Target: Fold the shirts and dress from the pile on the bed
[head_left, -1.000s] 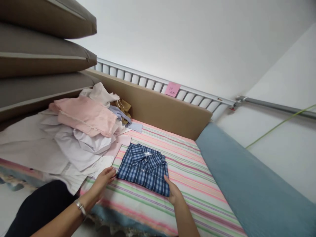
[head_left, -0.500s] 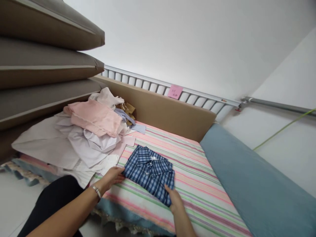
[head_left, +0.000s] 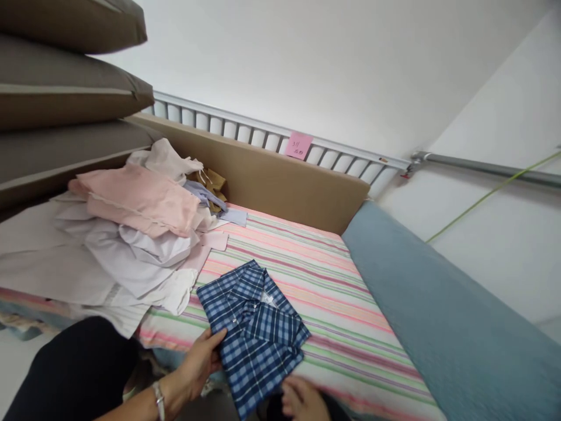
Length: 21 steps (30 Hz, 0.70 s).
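"When the layout is read from left to right, what is located first?"

"Beyond the left hand (head_left: 199,363) and to its left, a clothes pile (head_left: 74,266) is topped by a pink garment (head_left: 140,199)."

"How is the left hand set?"

"The left edge of the checked shirt (head_left: 258,345) is clamped by it, the thumb being laid on top."

"Where is the shirt positioned?"

"Just right of the left hand, collar upward, it is extended over the near edge of the striped sheet (head_left: 346,304)."

"And the right hand (head_left: 307,402)?"

"Its fingers are curled beside the shirt's lower edge; whether cloth is gripped cannot be told. Farther right, a blue panel (head_left: 438,316) is seen."
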Available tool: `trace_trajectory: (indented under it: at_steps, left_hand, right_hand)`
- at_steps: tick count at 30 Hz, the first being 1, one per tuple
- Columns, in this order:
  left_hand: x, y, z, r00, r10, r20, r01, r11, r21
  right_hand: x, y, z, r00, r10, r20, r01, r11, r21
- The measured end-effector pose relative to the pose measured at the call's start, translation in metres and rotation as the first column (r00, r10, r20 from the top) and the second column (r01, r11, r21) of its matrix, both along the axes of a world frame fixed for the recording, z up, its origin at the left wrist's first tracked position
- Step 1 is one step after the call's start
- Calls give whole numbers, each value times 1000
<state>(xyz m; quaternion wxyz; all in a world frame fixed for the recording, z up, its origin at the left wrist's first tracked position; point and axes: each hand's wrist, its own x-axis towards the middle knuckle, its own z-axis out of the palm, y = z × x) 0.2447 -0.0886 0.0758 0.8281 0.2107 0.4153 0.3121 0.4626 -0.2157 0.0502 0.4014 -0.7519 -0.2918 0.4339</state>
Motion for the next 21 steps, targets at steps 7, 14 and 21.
trace_trajectory:
  at_steps: [7, 14, 21]
  left_hand:
    - [7, -1, 4, 1000, 18, 6, -18, 997, -69]
    - [14, -9, -11, 998, 67, -8, -67, 997, -35]
    - [20, 2, -38, 987, 144, -70, -141, 989, 52]
  right_hand:
    - [77, 90, 63, 914, -102, 394, 38, 985, 166]
    - [74, 147, 47, 965, 193, 177, -201, 979, 27]
    - [70, 121, 50, 992, 128, -17, -126, 989, 74]
